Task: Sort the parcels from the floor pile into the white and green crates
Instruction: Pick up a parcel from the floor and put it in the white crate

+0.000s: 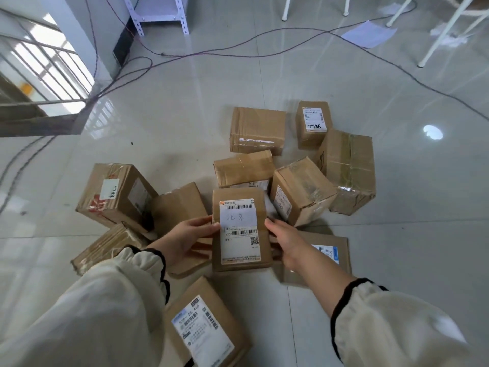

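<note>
A flat brown parcel point(239, 205) with a white shipping label and a handwritten slip is held face up above the floor pile. My left hand point(186, 239) grips its left edge, thumb on the label. My right hand point(287, 242) grips its right edge. Several brown cardboard parcels lie around it on the tiled floor: a large one point(116, 194) at the left, one marked 7786 point(313, 123) at the back, a labelled one point(203, 324) near my knees. No white or green crate is in view.
Dark cables point(238, 53) run across the glossy tiled floor behind the pile. A metal shelf leg point(161, 14) stands at the back, white chair legs point(439, 33) and a sheet of paper point(369, 34) at the back right. A railing point(45, 70) is at the left.
</note>
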A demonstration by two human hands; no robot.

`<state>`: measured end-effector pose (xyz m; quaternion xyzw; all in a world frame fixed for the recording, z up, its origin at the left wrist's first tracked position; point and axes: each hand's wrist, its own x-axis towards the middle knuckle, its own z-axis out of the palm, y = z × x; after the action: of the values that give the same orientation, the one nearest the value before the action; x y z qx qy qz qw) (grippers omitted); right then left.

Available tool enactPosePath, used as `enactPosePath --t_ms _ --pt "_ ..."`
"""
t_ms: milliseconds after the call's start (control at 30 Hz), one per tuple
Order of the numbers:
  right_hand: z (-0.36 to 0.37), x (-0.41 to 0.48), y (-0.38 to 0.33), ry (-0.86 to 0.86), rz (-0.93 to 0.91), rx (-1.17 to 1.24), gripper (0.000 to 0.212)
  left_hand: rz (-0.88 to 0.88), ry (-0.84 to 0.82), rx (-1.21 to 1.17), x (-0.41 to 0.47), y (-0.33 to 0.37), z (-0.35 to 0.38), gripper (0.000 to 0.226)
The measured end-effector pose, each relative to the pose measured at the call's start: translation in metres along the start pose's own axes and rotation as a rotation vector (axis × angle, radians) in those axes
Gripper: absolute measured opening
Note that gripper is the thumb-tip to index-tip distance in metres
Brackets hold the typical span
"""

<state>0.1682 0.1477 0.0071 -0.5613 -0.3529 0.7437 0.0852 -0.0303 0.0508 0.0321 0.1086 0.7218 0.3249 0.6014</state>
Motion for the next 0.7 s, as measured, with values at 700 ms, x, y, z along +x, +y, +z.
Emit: enactPosePath --t_ms 700 --pt "-0.048 -0.518 -0.366 -0.003 -0.096 -0.099 0.018 0.15 -0.287 0.247 -0.475 0.367 0.049 0.031"
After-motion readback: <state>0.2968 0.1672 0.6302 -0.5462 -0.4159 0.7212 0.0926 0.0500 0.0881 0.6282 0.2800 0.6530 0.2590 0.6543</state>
